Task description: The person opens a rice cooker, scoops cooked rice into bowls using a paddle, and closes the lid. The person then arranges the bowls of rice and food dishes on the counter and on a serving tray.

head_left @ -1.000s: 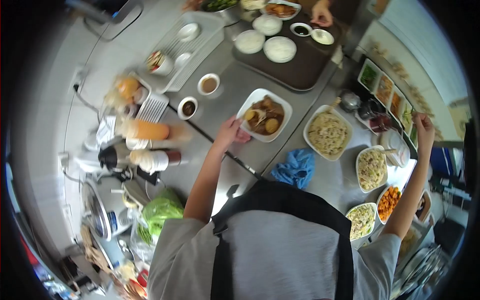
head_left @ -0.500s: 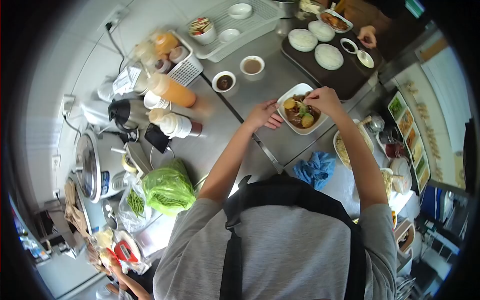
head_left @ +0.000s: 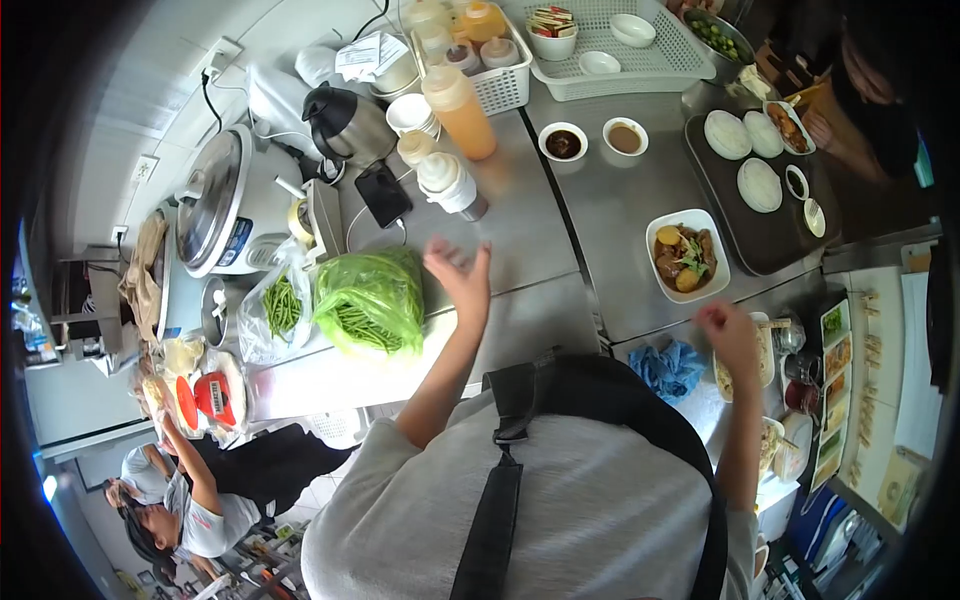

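Note:
My left hand (head_left: 460, 275) is raised over the steel counter with its fingers spread and nothing in it. Nearest to it are a white-capped squeeze bottle (head_left: 447, 186) and a green plastic bag of green beans (head_left: 370, 305). My right hand (head_left: 730, 338) has its fingers curled together; what is in them, if anything, is hidden. It hovers just below a square white bowl of stew (head_left: 683, 260), apart from it. Brown meat, yellow potato-like pieces and a green garnish fill the bowl. A crumpled blue cloth (head_left: 667, 370) lies to the left of my right hand.
A dark tray (head_left: 745, 235) holds rice bowls and small dishes. Two sauce cups (head_left: 563, 143) stand left of it. A rice cooker (head_left: 235, 205), kettle (head_left: 348, 125) and phone (head_left: 383, 195) are on the left. Co-workers are at far left and upper right.
Both hands have come away from the stew bowl, the left one leftward and the right one toward me. My view has turned to the left. A co-worker at lower left shows more fully.

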The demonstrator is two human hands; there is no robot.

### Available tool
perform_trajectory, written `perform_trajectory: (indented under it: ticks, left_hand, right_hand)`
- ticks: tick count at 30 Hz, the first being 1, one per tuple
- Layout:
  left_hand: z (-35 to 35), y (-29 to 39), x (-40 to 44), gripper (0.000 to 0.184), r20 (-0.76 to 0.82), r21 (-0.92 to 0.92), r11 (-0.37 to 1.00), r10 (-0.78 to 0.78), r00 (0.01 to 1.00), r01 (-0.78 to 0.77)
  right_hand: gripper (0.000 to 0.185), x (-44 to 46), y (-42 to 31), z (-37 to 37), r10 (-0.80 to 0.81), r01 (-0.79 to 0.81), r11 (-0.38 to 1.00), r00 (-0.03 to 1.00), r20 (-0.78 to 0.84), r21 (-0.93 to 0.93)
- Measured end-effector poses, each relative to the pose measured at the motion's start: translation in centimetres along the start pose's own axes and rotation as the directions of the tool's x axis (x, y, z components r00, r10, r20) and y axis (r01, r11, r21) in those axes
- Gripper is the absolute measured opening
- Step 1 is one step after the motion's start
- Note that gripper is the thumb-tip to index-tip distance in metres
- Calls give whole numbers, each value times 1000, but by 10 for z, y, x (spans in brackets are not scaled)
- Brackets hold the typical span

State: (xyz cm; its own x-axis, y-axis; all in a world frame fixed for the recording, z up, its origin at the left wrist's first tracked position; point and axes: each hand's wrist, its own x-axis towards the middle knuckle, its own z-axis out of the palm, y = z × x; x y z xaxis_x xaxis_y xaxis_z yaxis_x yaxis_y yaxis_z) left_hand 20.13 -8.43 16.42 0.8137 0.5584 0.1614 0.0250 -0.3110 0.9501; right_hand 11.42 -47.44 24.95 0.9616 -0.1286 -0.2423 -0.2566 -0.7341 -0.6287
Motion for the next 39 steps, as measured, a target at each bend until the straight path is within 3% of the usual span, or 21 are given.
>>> perform_trajectory:
  ticks: [2,3,4,5,6,8,9,11,13,16,20,21,25,28,36,39]
  left_hand:
    - [1,13,27,98,-104,91,988,136,985,-126]
    - [5,8,44,104,-71,86,975,212,975,-206]
    - [12,-1,62,109,-35,74,955,289,957,-286]
    - [20,-5,78,106,59,-108,942,326,944,-318]
    - [22,1,85,95,151,-115,963,258,954,-242]
    - [28,14,90,79,166,-113,970,231,959,-215]
    - [32,16,88,77,184,-104,947,317,930,-302]
    - [42,18,78,73,224,-93,877,479,849,-471]
    - [49,49,58,69,389,-10,784,575,720,-620]
    - [67,96,22,71,636,88,659,540,551,-747]
    - [102,113,7,68,718,28,461,608,338,-887]
    - [118,116,9,65,729,7,341,641,238,-940]
    - [147,132,13,62,763,-21,162,640,89,-986]
    - [176,136,13,61,695,-75,29,718,-31,-997]
    - [180,153,-15,60,730,-136,31,679,-79,-990]
    - [165,145,-15,63,736,-96,151,676,32,-984]
  right_hand:
    - [26,-25,2,25,8,15,992,984,178,-125]
    - [31,-37,3,36,50,13,974,961,273,-224]
    - [34,-50,20,60,-36,83,960,984,175,-268]
    - [37,-59,34,80,-129,148,936,988,80,-320]
    - [36,-62,34,83,-80,98,958,994,76,-270]
    - [36,-61,30,89,2,11,987,997,80,-159]
    - [34,-62,30,91,-1,6,989,999,32,-148]
    - [32,-65,30,95,2,-9,992,998,-63,-123]
    - [33,-68,34,103,-2,-11,994,992,-123,-108]
    - [34,-71,34,106,-9,-8,995,986,-166,-102]
    - [34,-72,34,104,-7,-5,998,985,-170,-69]
    - [34,-74,35,104,-6,-5,998,979,-204,-55]
    - [33,-74,36,112,-15,8,1000,963,-268,-25]
    - [32,-74,34,111,-10,0,999,967,-254,-36]
    - [32,-77,31,109,9,-15,1000,966,-260,-21]
    - [35,-74,36,113,-26,17,999,968,-248,-38]
